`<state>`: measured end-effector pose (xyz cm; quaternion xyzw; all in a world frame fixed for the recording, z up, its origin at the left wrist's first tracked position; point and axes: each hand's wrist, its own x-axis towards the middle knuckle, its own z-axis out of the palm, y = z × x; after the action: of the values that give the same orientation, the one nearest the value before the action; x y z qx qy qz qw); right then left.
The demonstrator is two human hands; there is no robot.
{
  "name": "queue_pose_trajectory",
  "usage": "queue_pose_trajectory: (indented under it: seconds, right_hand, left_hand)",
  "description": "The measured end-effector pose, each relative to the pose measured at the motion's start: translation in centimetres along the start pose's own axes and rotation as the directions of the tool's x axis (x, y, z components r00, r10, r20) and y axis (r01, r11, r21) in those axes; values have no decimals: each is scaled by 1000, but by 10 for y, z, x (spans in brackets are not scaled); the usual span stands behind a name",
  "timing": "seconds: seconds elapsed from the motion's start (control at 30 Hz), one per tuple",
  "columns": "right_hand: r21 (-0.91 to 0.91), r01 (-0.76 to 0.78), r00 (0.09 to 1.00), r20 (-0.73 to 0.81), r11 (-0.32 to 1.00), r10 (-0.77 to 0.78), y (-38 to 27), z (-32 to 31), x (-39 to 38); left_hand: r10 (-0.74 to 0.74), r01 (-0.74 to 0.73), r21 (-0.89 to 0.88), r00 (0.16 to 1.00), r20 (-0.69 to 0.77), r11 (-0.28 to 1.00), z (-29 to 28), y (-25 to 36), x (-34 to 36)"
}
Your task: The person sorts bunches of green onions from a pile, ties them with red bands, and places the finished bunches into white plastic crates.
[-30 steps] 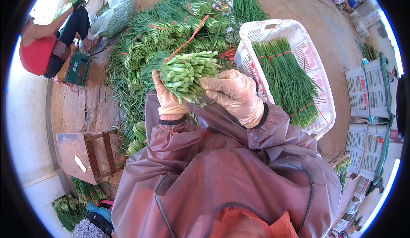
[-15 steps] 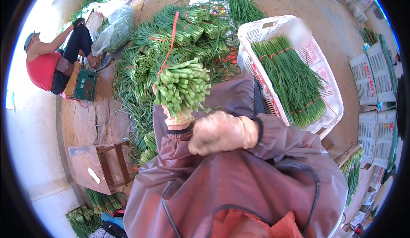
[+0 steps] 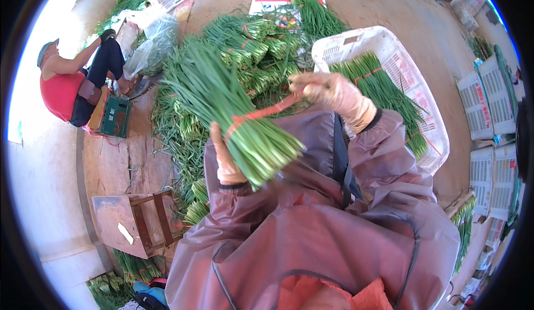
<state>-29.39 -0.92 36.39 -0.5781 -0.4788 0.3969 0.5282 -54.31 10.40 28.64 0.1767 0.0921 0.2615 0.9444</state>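
My gloved left hand (image 3: pixel 225 157) grips a bunch of long green leafy stalks (image 3: pixel 253 146) from its left side, the pale ends toward me and the leaves pointing away. A red tie (image 3: pixel 261 111) circles the bunch, and its free length stretches up to the right into the pinched fingers of my gloved right hand (image 3: pixel 328 93). Beyond lies a heap of tied bunches (image 3: pixel 250 40). At the right, a white plastic crate (image 3: pixel 428 137) holds similar bunches.
A seated person in red (image 3: pixel 61 96) is at the left beside a green crate (image 3: pixel 117 115) and a plastic bag (image 3: pixel 158 37). A wooden stool (image 3: pixel 125 224) is at lower left, an upright bunch (image 3: pixel 311 9) at the back, and stacked white crates (image 3: pixel 489 98) at far right.
The bunch in my left hand has turned from cut ends facing up to lying lengthwise, ends toward me. My right hand has risen up and right and now pulls the red tie taut.
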Motion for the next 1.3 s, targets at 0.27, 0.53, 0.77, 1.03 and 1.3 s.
queue_pose_trajectory:
  seconds: [0.27, 0.53, 0.77, 1.03, 1.3]
  right_hand:
    - [-29, -59, 970, -236, 998, 51, 56, 102, 38]
    - [298, -86, 872, -439, 951, 216, 69, 83, -2]
    - [642, 43, 964, -227, 765, 136, 46, 88, 11]
    - [491, 101, 887, -439, 866, 145, 68, 88, 6]
    - [427, 149, 873, -481, 892, 84, 45, 94, 2]
  left_hand:
    - [297, -162, 528, 938, -181, 834, 12, -34, -13]
    - [295, -151, 337, 853, -430, 929, 20, -34, 2]
    - [476, -151, 807, 861, -176, 571, 25, -44, 19]
    - [298, -154, 506, 929, -217, 849, 33, -33, 5]
    - [261, -103, 615, 950, -173, 782, 60, -21, 21]
